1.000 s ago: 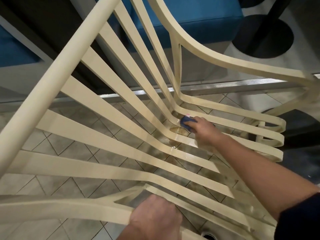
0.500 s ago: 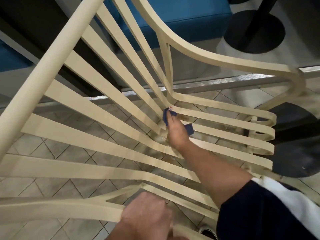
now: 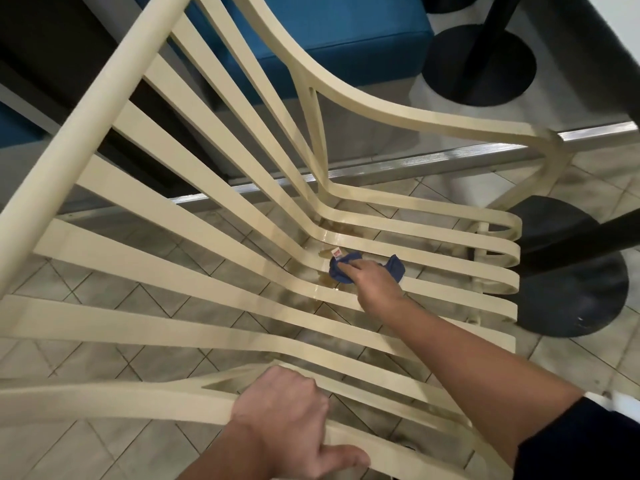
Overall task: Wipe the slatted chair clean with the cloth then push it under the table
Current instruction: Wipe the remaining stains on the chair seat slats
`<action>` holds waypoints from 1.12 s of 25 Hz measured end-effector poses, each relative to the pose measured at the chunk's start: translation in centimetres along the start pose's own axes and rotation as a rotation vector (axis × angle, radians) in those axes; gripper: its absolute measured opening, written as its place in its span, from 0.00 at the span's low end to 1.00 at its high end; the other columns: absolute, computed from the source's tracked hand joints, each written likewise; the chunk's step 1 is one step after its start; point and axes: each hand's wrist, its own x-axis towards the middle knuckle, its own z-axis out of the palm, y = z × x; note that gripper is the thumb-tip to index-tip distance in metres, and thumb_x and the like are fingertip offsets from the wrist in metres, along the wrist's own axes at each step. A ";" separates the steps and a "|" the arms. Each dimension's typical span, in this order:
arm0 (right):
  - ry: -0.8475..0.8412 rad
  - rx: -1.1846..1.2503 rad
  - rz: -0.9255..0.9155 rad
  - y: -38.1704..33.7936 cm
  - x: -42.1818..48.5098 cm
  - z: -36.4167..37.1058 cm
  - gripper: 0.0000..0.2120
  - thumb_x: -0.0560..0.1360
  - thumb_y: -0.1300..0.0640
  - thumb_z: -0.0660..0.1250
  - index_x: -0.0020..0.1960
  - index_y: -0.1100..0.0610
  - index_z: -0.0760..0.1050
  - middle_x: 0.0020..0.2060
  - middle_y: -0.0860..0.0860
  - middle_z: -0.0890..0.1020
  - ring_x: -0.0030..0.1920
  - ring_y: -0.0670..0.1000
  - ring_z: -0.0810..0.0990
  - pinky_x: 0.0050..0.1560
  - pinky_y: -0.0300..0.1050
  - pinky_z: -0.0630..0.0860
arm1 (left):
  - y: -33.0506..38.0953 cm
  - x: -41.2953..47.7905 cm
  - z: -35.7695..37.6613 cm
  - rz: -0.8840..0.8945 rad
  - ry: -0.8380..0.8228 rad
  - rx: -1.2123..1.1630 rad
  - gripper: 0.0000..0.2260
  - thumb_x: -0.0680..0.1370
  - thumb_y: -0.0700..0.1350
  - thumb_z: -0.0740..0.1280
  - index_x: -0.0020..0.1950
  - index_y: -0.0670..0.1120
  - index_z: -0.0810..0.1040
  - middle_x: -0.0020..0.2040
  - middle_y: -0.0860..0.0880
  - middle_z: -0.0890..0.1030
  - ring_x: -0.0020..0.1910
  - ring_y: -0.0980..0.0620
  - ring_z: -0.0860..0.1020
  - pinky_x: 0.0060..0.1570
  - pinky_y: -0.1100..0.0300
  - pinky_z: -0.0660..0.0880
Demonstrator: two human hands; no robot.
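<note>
My right hand [image 3: 375,284] presses the blue cloth [image 3: 341,276] onto the wet slats where the seat of the chair [image 3: 166,147] bends up into its back, fingers apparently flat. My left hand [image 3: 287,414] is clenched around the chair's near armrest, above the tiled floor [image 3: 104,441].

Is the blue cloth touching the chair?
Touching. The head view shows the right hand pressing the blue cloth flat against a seat slat of the chair, with no gap.
</note>
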 end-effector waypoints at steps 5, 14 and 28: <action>-0.120 -0.272 -0.036 -1.0 -4.7 1.6 0.36 0.75 0.68 0.67 0.80 0.55 0.61 0.73 0.56 0.71 0.71 0.59 0.70 0.69 0.51 0.67 | -0.2 0.2 0.9 0.035 0.045 0.050 0.42 0.73 0.81 0.46 0.34 0.43 0.73 0.31 0.44 0.74 0.29 0.45 0.69 0.42 0.49 0.68; -0.276 -0.379 0.034 -3.9 -8.7 1.4 0.22 0.76 0.67 0.65 0.69 0.55 0.69 0.60 0.55 0.77 0.58 0.59 0.77 0.48 0.51 0.73 | -0.5 0.3 1.8 0.030 0.146 0.161 0.42 0.71 0.82 0.45 0.33 0.44 0.73 0.30 0.46 0.75 0.28 0.48 0.70 0.38 0.51 0.69; 0.066 1.620 0.718 -10.9 -29.1 -16.0 0.21 0.72 0.65 0.74 0.64 0.59 0.76 0.53 0.61 0.85 0.54 0.59 0.84 0.50 0.50 0.80 | 6.8 -4.8 -0.4 -0.227 0.551 -0.565 0.42 0.72 0.81 0.44 0.50 0.49 0.81 0.48 0.50 0.83 0.50 0.47 0.78 0.53 0.49 0.74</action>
